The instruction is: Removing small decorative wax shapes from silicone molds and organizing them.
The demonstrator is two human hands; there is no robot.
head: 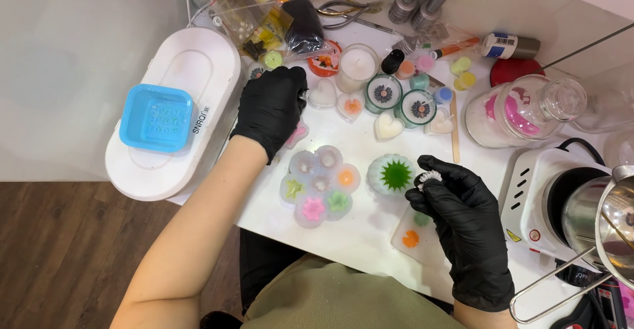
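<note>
While the right hand (465, 220), gloved in black at the near right of the white surface (356, 226), is pinching a small white ridged flower piece (428, 178) in nearly closed fingertips, that piece is looking light and brittle, best gripped by its rim; farther left, the left hand (272, 108) is curling around something small I cannot identify, beside the heart-shaped mould (323, 93).
</note>
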